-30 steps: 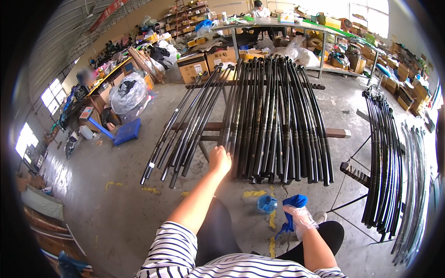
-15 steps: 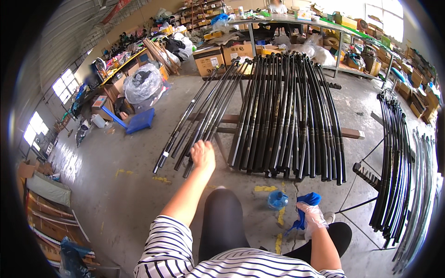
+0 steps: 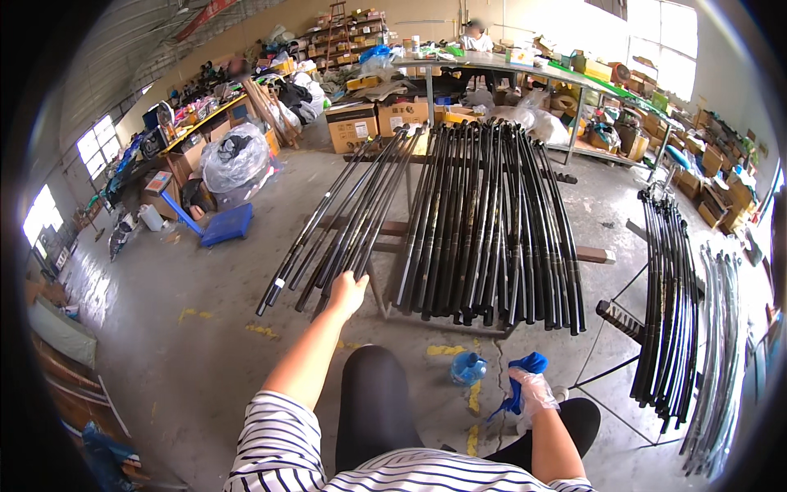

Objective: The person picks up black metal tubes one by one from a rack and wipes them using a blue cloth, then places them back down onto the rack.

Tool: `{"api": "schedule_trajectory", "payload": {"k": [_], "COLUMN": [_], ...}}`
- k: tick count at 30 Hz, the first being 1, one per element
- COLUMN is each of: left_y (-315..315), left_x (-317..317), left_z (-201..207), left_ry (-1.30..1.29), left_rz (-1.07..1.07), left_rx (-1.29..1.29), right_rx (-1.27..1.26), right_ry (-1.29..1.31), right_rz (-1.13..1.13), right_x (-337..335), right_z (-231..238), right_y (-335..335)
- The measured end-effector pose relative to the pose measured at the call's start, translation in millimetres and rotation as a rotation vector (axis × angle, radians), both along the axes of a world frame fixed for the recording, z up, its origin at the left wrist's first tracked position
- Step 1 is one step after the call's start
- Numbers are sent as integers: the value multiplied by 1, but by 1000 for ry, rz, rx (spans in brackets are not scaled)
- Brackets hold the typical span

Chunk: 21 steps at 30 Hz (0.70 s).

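Note:
Several long, slim black poles (image 3: 340, 221) lie side by side on a rack, in a loose group on the left. My bare left hand (image 3: 348, 293) is closed at the near end of one of these poles; its fingers partly hide the grip. To the right, many more black poles (image 3: 484, 230) form a dense row, their thicker ends toward me. My right hand (image 3: 537, 394), in a clear plastic glove, is closed on a blue cloth (image 3: 515, 403) beside my right knee. A blue translucent bottle (image 3: 468, 369) stands on the floor left of the cloth.
Another rack on the right bears black poles (image 3: 666, 312) and plastic-wrapped poles (image 3: 715, 361). A blue platform scale (image 3: 227, 225) stands at left, near a big plastic bag (image 3: 235, 160). Cardboard boxes (image 3: 352, 129) and a long cluttered table (image 3: 492, 59) are behind; a person (image 3: 475, 39) is there.
The view has shifted, so the scene sits lower and farther left. My left hand has come down onto a pole's near end in the left group. My right hand still holds the cloth.

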<state>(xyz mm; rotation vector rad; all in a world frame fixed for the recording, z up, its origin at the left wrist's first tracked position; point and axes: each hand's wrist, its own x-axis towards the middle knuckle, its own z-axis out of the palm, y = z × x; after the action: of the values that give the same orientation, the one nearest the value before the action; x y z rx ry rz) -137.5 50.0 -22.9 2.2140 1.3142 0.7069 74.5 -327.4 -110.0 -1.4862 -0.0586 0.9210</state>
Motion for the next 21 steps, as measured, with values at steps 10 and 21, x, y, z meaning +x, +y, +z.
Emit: {"api": "schedule_trajectory", "payload": {"k": [10, 21], "left_y": [-96, -127], "left_x": [-138, -257], "left_z": [-23, -72], "left_ry": [-208, -18], "left_rz": [-36, -348], "left_rx": [-317, -80], "right_rx": [261, 1208], "right_ry": [159, -270], "right_rz": [-361, -239], "right_x": [15, 162], "right_z": [102, 325], "right_y": [-23, -39]}}
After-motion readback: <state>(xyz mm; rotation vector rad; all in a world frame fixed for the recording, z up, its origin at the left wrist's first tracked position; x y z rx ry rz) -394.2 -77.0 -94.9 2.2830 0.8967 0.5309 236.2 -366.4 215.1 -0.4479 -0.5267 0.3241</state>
